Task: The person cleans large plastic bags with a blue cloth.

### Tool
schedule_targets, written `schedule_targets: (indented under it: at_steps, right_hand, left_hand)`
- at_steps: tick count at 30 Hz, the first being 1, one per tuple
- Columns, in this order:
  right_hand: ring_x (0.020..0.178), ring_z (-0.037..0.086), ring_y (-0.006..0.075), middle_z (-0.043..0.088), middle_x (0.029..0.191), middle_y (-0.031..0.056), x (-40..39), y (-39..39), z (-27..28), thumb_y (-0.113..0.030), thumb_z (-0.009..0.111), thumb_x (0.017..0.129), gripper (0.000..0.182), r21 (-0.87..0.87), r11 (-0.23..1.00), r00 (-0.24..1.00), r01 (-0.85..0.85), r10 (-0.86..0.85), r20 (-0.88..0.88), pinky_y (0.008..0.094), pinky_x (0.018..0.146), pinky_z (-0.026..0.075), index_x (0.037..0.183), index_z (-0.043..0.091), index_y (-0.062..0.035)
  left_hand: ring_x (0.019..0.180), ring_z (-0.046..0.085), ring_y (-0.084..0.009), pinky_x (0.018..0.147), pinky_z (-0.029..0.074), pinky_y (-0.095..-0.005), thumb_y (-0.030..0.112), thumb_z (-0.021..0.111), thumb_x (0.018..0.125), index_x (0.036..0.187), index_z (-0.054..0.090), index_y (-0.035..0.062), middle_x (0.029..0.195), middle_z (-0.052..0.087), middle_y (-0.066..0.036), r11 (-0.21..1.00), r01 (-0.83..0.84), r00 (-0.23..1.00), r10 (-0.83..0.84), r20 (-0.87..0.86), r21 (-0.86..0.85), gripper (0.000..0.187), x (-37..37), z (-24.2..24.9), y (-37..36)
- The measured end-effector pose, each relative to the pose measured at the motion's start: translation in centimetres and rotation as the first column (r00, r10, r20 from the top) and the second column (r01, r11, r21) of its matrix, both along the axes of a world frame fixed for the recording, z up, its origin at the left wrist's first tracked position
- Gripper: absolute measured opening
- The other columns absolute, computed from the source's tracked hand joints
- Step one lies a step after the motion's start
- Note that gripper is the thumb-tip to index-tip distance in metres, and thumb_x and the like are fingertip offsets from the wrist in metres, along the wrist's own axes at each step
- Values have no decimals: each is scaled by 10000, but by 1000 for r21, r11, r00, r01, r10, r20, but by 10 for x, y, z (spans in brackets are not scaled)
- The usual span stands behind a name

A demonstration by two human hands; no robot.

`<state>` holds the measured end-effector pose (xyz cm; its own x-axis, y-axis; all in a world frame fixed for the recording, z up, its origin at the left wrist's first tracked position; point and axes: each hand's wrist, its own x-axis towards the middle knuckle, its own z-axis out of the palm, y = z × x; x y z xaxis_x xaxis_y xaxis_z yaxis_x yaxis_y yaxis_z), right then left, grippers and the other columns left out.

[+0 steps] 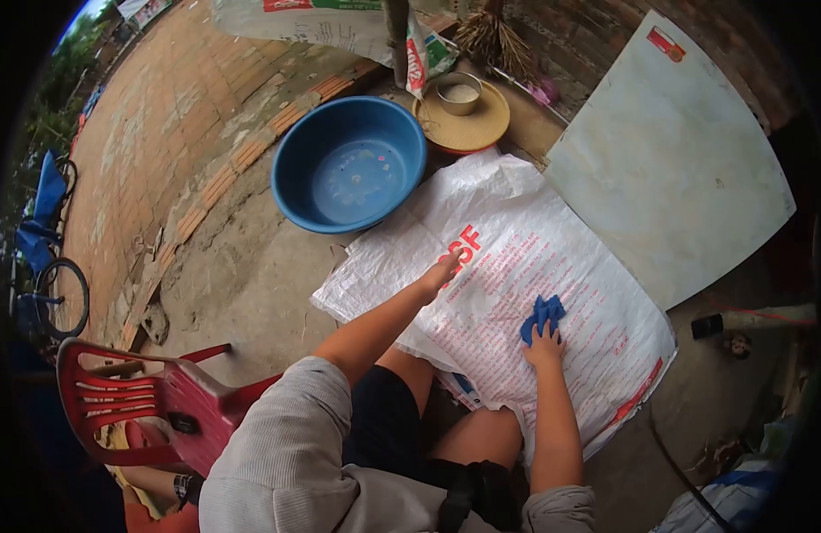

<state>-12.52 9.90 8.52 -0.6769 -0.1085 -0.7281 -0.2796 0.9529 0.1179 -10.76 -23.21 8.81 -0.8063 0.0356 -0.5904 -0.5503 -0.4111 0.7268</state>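
Note:
A large white woven sack point(508, 258) with red print lies spread out in front of me, its near edge by my knees. My left hand point(442, 274) is at its upper left part, over the big red letters, seen edge-on with fingers stretched out and nothing in it. Farther right, my right hand point(544, 348) grips a crumpled blue cloth point(546, 313) against the printed side of the sack. Part of the cloth sticks out beyond my fingertips.
A blue basin point(350, 164) stands beyond the sack, beside a tan round lid point(468, 124) bearing a metal bowl point(459, 94). At right leans a pale board point(677, 169). A red plastic chair point(206, 404) is at left, with another person's arm point(153, 484) below it.

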Motion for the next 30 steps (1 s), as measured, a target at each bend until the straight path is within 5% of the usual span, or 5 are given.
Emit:
schedule_targets:
  at_steps: [6, 9, 15, 21, 30]
  right_hand:
    - [1420, 175, 542, 74, 1593, 283, 44, -118, 57, -519, 574, 891, 807, -255, 868, 897, 426, -442, -10, 644, 1120, 210, 1539, 260, -155]
    - [1383, 272, 540, 249, 1523, 330, 54, -175, 97, -440, 570, 922, 679, -712, 687, 988, -147, 143, -65, 517, 1131, 291, 1462, 397, -65]
    - [1382, 302, 507, 306, 1515, 300, 153, -312, 291, -363, 562, 949, 589, -892, 243, 868, -382, 425, -256, 489, 1121, 315, 1431, 440, -47]
    - [1407, 281, 480, 261, 1557, 242, 257, -381, 334, -401, 573, 947, 614, -726, -81, 564, -683, 573, -594, 491, 1127, 314, 1470, 398, -131]
    - [1425, 242, 482, 156, 1598, 218, 294, -379, 294, -444, 616, 903, 701, -699, 155, 505, -698, 799, -327, 540, 1137, 293, 1493, 364, -160]
  left_hand:
    - [1474, 234, -263, 1195, 175, -388, 384, 383, 1048, 1502, 365, 106, 1571, 314, -124, 797, -89, 904, -187, -384, -598, 532, 164, 205, -96]
    - [1490, 175, -318, 1197, 111, -499, 411, 389, 1033, 1519, 332, 155, 1585, 277, -134, 388, -155, 933, -245, -264, -908, 552, 244, 270, -138]
    - [1482, 190, -334, 1191, 115, -516, 429, 422, 1015, 1535, 291, 161, 1597, 237, -138, -98, -208, 972, -129, -195, -973, 599, 352, 338, -177]
    - [1442, 286, -321, 1182, 174, -507, 380, 512, 975, 1500, 350, 135, 1558, 317, -142, -250, -89, 994, 44, -103, -964, 601, 454, 326, -179]
    - [1422, 297, -419, 1155, 332, -433, 33, 727, 673, 1516, 317, 177, 1572, 285, -163, -9, 653, 744, 193, 640, -757, 948, 618, 294, -236]
